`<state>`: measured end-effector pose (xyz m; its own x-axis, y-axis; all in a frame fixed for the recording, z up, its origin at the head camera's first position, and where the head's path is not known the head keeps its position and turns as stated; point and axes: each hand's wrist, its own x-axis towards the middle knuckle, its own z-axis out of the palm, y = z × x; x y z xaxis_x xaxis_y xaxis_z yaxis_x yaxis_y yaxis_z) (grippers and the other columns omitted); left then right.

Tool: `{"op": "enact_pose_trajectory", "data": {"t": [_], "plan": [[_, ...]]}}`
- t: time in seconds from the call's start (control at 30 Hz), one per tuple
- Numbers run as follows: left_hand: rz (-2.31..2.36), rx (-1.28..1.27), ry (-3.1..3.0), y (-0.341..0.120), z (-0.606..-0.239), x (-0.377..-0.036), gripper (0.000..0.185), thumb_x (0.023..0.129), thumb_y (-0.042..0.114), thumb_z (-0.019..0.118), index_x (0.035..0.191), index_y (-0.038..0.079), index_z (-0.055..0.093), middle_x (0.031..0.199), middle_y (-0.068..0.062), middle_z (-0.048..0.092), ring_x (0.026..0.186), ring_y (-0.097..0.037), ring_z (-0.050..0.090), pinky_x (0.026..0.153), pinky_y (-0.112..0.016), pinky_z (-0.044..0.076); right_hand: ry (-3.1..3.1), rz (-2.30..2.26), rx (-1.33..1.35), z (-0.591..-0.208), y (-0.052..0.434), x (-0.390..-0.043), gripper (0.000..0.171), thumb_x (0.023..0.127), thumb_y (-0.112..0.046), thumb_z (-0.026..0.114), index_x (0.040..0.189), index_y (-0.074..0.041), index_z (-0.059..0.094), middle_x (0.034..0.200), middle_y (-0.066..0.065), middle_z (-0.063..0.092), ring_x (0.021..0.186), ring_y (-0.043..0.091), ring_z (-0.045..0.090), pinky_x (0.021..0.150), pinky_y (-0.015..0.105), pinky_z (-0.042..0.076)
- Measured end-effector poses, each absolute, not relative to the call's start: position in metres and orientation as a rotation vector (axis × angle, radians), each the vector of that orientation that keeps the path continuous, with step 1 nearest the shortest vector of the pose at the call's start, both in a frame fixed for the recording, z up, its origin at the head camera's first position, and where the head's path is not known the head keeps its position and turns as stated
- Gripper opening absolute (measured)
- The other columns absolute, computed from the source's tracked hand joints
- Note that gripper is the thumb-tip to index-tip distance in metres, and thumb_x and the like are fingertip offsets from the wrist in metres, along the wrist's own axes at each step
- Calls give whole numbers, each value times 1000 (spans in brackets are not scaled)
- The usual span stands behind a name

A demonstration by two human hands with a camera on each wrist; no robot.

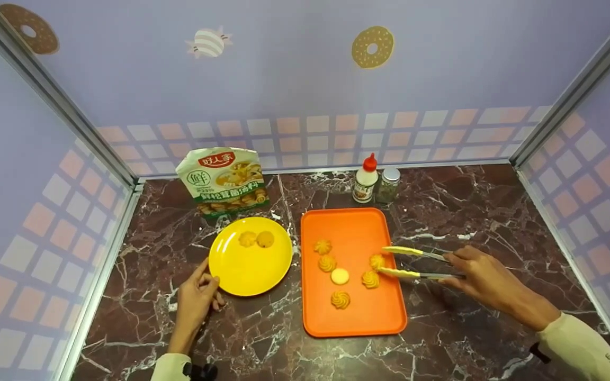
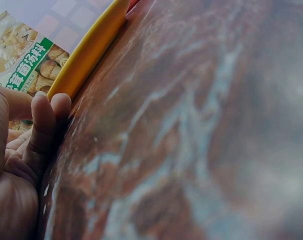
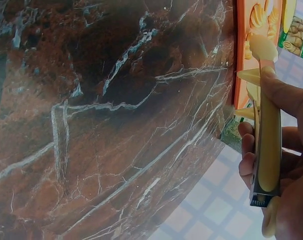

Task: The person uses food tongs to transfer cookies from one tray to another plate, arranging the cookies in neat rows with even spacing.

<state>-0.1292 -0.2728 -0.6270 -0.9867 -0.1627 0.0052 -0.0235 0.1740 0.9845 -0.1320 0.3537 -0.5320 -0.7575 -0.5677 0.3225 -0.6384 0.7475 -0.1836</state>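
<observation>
My right hand (image 1: 474, 275) grips yellow-tipped tongs (image 1: 416, 263), whose tips straddle a swirled cookie (image 1: 377, 261) on the orange tray (image 1: 358, 317). Several more cookies lie on the tray, among them a swirled one (image 1: 323, 246) and a flat round one (image 1: 340, 275). Two cookies (image 1: 256, 239) sit on the yellow plate (image 1: 249, 270). My left hand (image 1: 197, 296) rests on the marble counter with its fingers loosely curled against the plate's near-left rim (image 2: 89, 50). In the right wrist view the tongs (image 3: 269, 140) run up toward the tray (image 3: 241, 55).
A soup-mix packet (image 1: 224, 181) stands behind the plate. A red-capped bottle (image 1: 365, 180) and a small jar (image 1: 388, 185) stand behind the tray. Booth walls with metal corner posts close in the counter at left, right and back.
</observation>
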Motion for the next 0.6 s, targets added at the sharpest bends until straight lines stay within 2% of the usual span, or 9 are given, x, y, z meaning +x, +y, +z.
{"op": "enact_pose_trajectory", "data": {"t": [0.3, 0.6], "plan": [[-1965, 203, -2306, -273, -627, -130, 61, 108, -3, 65, 165, -5, 44, 88, -24, 66, 50, -19, 64, 42, -28, 56, -2745, 401, 1001, -526, 355, -141, 53, 81, -21, 98, 123, 6, 79, 99, 5, 69, 80, 13, 62, 63, 32, 61], [-1963, 188, -2318, -274, -627, -130, 61, 109, -2, 65, 166, -5, 43, 90, -24, 67, 52, -20, 65, 43, -28, 56, -2807, 434, 1043, -519, 356, -152, 34, 84, -19, 97, 111, -6, 80, 99, 3, 70, 81, 11, 63, 67, 35, 63]]}}
